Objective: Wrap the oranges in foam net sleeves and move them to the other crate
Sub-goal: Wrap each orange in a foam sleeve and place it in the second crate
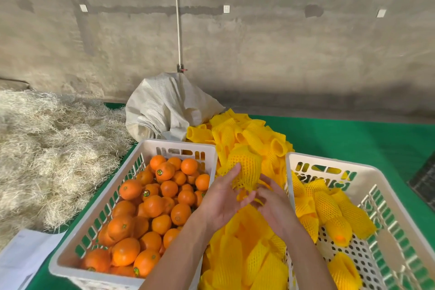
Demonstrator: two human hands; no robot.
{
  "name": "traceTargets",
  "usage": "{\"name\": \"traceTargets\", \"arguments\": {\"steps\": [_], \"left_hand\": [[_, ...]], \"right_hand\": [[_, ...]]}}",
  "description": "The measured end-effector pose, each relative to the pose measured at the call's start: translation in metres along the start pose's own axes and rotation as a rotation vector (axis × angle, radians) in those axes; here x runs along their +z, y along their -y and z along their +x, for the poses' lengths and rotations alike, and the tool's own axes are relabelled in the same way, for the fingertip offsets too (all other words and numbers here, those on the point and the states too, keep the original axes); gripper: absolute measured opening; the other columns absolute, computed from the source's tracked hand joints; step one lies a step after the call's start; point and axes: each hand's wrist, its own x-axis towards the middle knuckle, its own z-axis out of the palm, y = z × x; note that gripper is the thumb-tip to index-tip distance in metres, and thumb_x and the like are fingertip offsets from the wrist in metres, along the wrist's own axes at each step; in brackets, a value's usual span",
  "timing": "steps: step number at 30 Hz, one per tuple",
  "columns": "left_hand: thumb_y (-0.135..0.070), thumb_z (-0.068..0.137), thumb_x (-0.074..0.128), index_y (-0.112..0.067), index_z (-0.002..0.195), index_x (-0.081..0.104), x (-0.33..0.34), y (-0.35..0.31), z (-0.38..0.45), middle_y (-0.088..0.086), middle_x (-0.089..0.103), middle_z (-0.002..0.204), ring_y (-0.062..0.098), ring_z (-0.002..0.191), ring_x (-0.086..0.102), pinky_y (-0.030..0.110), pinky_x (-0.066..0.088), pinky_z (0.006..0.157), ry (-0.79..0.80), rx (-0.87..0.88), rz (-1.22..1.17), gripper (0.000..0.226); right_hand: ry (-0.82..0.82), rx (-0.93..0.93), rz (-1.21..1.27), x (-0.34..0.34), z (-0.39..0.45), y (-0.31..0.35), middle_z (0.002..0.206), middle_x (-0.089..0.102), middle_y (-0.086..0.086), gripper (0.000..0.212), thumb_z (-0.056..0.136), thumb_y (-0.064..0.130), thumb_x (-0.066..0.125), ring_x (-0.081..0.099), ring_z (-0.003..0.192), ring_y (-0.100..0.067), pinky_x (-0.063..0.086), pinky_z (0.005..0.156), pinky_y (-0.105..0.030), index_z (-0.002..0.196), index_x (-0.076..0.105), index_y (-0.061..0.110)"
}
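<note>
Between the two crates, both my hands hold an orange wrapped in a yellow foam net sleeve (246, 168). My left hand (223, 198) cups it from the left with fingers up along the net. My right hand (274, 205) pinches the sleeve's lower end. The white crate on the left (117, 195) is full of bare oranges (153, 205). The white crate on the right (386, 214) holds several net-wrapped oranges (329, 207). A pile of loose yellow sleeves (247, 134) runs between the crates, from the far end down under my forearms.
A white woven sack (164, 106) lies behind the left crate. A heap of pale straw-like shavings (47, 148) fills the left side. The table has a green cover (353, 134). White paper (23, 259) lies at the near left. A concrete wall with posters stands behind.
</note>
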Motion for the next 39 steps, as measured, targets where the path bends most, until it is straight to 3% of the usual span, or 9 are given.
{"name": "traceTargets", "arguments": {"steps": [3, 8, 12, 16, 20, 27, 31, 35, 39], "left_hand": [[-0.034, 0.094, 0.075, -0.020, 0.148, 0.052, 0.004, 0.004, -0.002, 0.003, 0.064, 0.142, 0.024, 0.127, 0.062, 0.045, 0.055, 0.096, -0.047, 0.078, 0.184, 0.060], [-0.027, 0.087, 0.081, -0.016, 0.145, 0.053, 0.023, 0.018, 0.004, 0.006, 0.068, 0.136, 0.028, 0.125, 0.065, 0.045, 0.057, 0.099, -0.072, 0.179, 0.361, 0.066], [-0.037, 0.102, 0.062, -0.021, 0.136, 0.066, 0.044, 0.040, 0.016, 0.002, 0.073, 0.129, 0.027, 0.123, 0.066, 0.042, 0.056, 0.097, -0.007, 0.212, 0.405, 0.038], [-0.031, 0.104, 0.061, -0.035, 0.151, 0.046, 0.070, 0.061, 0.034, -0.012, 0.066, 0.138, 0.008, 0.124, 0.064, 0.030, 0.052, 0.097, 0.031, 0.157, 0.495, 0.050], [-0.017, 0.102, 0.065, -0.022, 0.158, 0.039, 0.093, 0.077, 0.052, 0.001, 0.051, 0.154, 0.013, 0.136, 0.051, 0.019, 0.045, 0.102, 0.071, 0.141, 0.691, 0.062], [-0.010, 0.098, 0.069, -0.011, 0.137, 0.063, 0.069, 0.060, 0.060, 0.005, 0.061, 0.142, 0.015, 0.129, 0.056, 0.004, 0.047, 0.078, -0.065, 0.234, 0.827, 0.039], [-0.009, 0.098, 0.069, -0.009, 0.131, 0.066, 0.014, 0.028, 0.048, 0.006, 0.061, 0.137, 0.016, 0.121, 0.058, 0.014, 0.049, 0.078, -0.201, 0.242, 0.861, 0.033], [-0.018, 0.101, 0.067, -0.015, 0.131, 0.067, -0.050, 0.000, 0.023, -0.002, 0.062, 0.130, 0.005, 0.112, 0.060, 0.014, 0.048, 0.082, -0.303, 0.250, 0.973, 0.030], [-0.025, 0.103, 0.064, -0.020, 0.125, 0.067, -0.098, -0.015, -0.007, -0.001, 0.064, 0.128, 0.012, 0.113, 0.061, 0.017, 0.047, 0.080, -0.447, 0.183, 1.046, 0.023]], "right_hand": [[-0.280, -0.266, -0.356, -0.007, -0.004, 0.005, 0.127, 0.067, 0.006, 0.028, 0.103, 0.014, 0.055, 0.065, 0.114, -0.017, 0.057, 0.092, -0.040, 0.126, 0.062, 0.029], [-0.091, -0.394, -0.370, -0.012, -0.022, 0.030, 0.131, 0.059, 0.032, 0.042, 0.092, 0.065, 0.059, 0.055, 0.122, 0.009, 0.054, 0.092, -0.030, 0.131, 0.060, 0.048], [-0.260, -0.436, -0.431, -0.028, -0.033, 0.043, 0.127, 0.066, 0.018, 0.042, 0.089, 0.050, 0.071, 0.060, 0.119, -0.001, 0.054, 0.099, -0.037, 0.128, 0.065, 0.035], [-0.475, -0.530, -0.505, -0.071, -0.053, 0.057, 0.123, 0.061, 0.025, 0.037, 0.086, 0.047, 0.075, 0.056, 0.116, 0.005, 0.050, 0.094, -0.021, 0.120, 0.066, 0.036], [-0.531, -0.593, -0.586, -0.109, -0.065, 0.064, 0.124, 0.063, 0.016, 0.019, 0.089, 0.025, 0.077, 0.055, 0.126, -0.008, 0.046, 0.108, -0.042, 0.107, 0.072, 0.029], [-0.373, -0.549, -0.558, -0.102, -0.048, 0.045, 0.128, 0.065, 0.009, 0.021, 0.089, 0.019, 0.077, 0.053, 0.130, -0.013, 0.044, 0.109, -0.046, 0.103, 0.073, 0.034], [-0.188, -0.414, -0.612, -0.065, -0.024, 0.013, 0.128, 0.063, 0.011, 0.022, 0.089, 0.021, 0.078, 0.053, 0.128, -0.009, 0.045, 0.105, -0.035, 0.107, 0.071, 0.032], [0.147, -0.103, -0.857, -0.019, 0.000, -0.032, 0.123, 0.063, 0.002, 0.042, 0.090, 0.022, 0.077, 0.061, 0.114, -0.015, 0.044, 0.078, -0.008, 0.129, 0.061, 0.025], [0.264, 0.034, -1.085, 0.020, 0.012, -0.070, 0.114, 0.066, -0.002, 0.051, 0.089, 0.036, 0.077, 0.062, 0.094, -0.010, 0.045, 0.066, -0.015, 0.136, 0.058, 0.025]]}}
